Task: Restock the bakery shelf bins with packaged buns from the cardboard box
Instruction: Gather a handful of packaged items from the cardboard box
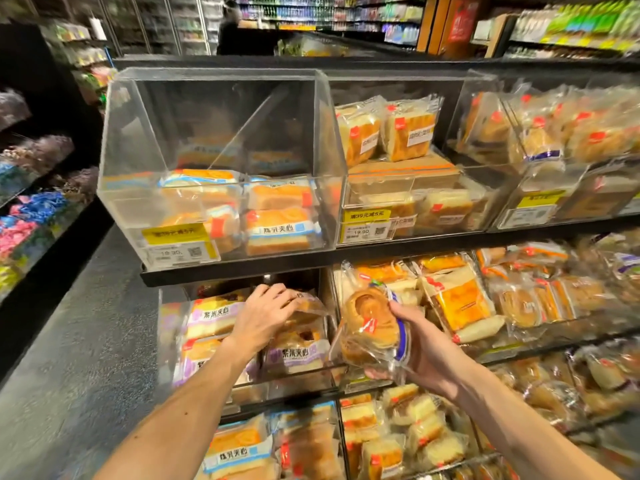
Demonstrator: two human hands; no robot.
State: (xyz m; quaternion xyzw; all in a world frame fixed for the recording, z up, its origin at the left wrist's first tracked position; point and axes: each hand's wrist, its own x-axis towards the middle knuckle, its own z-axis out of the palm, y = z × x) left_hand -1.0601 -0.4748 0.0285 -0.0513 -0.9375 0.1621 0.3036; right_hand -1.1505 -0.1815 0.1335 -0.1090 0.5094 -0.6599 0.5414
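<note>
1. Left hand (266,317): fingers curled over a wrapped bun (310,304) atop the purple-label packs (214,317) in the middle-shelf bin (163,306).
2. Right hand (429,348): grips a round bun pack (370,327), held in front of the bins.
3. Handling, judged: light, crushable, slick film; hold across the sides, gently.

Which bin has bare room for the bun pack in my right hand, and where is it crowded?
Top-left clear bin: bare floor between its left wall and the blue-label packs, open space above them. Crowded: the purple-label bin, where the left hand grips a clear pack, and the heaped packs right of the bun pack in the right hand.
</note>
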